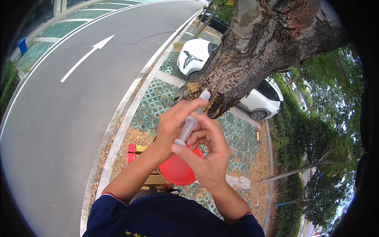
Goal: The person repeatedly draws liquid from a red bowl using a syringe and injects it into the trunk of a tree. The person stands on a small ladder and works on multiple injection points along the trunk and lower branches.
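A clear plastic syringe (pixel 189 126) points up and away from me, its front end at the bark of a tree trunk (pixel 245 59). My left hand (pixel 171 121) is wrapped around the barrel. With my right hand (pixel 211 151) I grip the rear of the syringe, the thumb by the plunger's end disc and the fingers at the flange. Crumbly tan material (pixel 193 87) sits on the bark just beside the syringe's front. Whether the tip enters the bark or only touches it, I cannot tell.
Below my hands is a red bowl-shaped object (pixel 177 169) by a yellow-and-red slatted thing (pixel 143 148). White cars (pixel 192 56) stand behind the trunk on grass pavers (pixel 157 100). A curb (pixel 118 145) edges the road (pixel 74 118) at left; a hedge (pixel 284 142) runs along the right.
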Demonstrator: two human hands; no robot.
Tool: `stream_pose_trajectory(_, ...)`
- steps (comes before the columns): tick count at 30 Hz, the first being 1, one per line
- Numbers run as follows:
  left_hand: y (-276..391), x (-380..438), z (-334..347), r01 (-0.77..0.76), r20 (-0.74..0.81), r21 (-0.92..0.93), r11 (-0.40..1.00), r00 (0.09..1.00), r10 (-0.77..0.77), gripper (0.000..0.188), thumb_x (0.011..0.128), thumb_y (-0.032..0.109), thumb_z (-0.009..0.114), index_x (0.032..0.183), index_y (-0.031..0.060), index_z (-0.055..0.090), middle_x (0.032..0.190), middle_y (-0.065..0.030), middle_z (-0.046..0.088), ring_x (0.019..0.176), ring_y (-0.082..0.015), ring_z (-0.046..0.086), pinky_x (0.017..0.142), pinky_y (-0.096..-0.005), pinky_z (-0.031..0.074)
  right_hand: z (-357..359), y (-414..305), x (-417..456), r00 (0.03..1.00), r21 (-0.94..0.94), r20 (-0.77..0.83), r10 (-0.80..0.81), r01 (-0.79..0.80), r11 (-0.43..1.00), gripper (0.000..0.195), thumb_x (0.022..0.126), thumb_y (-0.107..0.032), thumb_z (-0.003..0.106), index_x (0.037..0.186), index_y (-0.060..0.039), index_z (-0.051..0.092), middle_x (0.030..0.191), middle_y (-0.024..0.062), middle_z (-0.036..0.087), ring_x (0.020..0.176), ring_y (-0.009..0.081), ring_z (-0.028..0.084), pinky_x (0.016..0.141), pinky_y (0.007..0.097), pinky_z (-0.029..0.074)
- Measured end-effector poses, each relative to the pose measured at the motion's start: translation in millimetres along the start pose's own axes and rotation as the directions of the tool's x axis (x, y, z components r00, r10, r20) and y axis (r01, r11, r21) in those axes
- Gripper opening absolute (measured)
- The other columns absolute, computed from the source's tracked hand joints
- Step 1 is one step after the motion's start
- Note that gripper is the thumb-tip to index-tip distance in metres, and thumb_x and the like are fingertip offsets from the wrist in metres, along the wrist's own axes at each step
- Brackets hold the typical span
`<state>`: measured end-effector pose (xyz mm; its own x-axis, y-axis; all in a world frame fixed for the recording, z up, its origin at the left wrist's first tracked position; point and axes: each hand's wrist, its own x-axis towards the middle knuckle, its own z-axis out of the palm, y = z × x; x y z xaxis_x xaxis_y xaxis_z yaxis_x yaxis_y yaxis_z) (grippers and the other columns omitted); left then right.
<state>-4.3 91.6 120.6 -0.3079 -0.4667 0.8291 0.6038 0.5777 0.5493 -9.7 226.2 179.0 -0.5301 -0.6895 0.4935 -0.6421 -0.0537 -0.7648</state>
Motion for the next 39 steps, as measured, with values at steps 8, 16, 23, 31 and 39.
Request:
stream_pose_trajectory(8,-2.2,10.6,-14.6,-0.002,0.083,0.015,1.000,0.997,0.001,0.038,0.083,0.004,0.075,0.121,0.0042,0.070,0.096,-0.0120,0.072,0.082,-0.0202,0.072,0.070,-0.0311,0.056,11.9,-9.5,9.1,0.996,0.087,-0.075,0.056,-0.049,0.995,0.068,0.076,-0.015,0.090,0.135,0.0005,0.060,0.106,0.0067,0.058,0.082,0.0120,0.060,0.071,0.0254,0.049)
stream_pose_trajectory(16,1.8,7.7,-15.5,0.047,0.099,0.031,0.998,0.994,-0.050,0.039,0.082,0.002,0.075,0.121,0.0045,0.070,0.094,-0.0113,0.072,0.080,-0.0213,0.071,0.072,-0.0318,0.057,12.4,-6.0,5.7,0.996,0.062,-0.067,0.052,-0.048,0.997,0.067,0.078,-0.017,0.090,0.134,0.0012,0.059,0.104,0.0065,0.056,0.082,0.0122,0.060,0.070,0.0259,0.050)
stream_pose_trajectory(23,-11.1,10.4,-11.6,0.021,0.066,-0.050,0.999,0.998,-0.018,0.049,0.078,0.004,0.073,0.126,0.0060,0.069,0.091,-0.0096,0.070,0.078,-0.0228,0.069,0.068,-0.0325,0.055,13.8,-5.7,12.0,0.998,0.009,-0.040,0.049,-0.049,0.999,0.067,0.082,-0.008,0.085,0.141,0.0022,0.055,0.111,0.0074,0.063,0.088,0.0099,0.065,0.075,0.0232,0.051)
stream_pose_trajectory(31,-18.3,17.9,-25.0,-0.078,0.149,0.039,0.996,0.986,0.072,0.054,0.074,0.003,0.077,0.127,0.0075,0.070,0.090,-0.0091,0.069,0.076,-0.0221,0.069,0.065,-0.0327,0.054,20.0,-10.9,16.6,0.996,-0.025,-0.056,0.076,-0.077,0.997,0.065,0.081,-0.020,0.089,0.136,-0.0005,0.061,0.100,0.0084,0.060,0.077,0.0139,0.064,0.063,0.0273,0.051)
stream_pose_trajectory(39,5.5,8.3,-29.6,0.246,0.190,-0.065,0.967,0.954,-0.230,0.053,0.090,0.004,0.068,0.142,0.0080,0.060,0.099,-0.0091,0.071,0.085,-0.0188,0.070,0.071,-0.0322,0.056,17.0,-1.1,12.7,0.987,-0.074,-0.132,-0.094,0.085,0.994,0.061,0.080,-0.014,0.088,0.134,0.0005,0.063,0.096,0.0095,0.062,0.075,0.0144,0.065,0.064,0.0264,0.053)
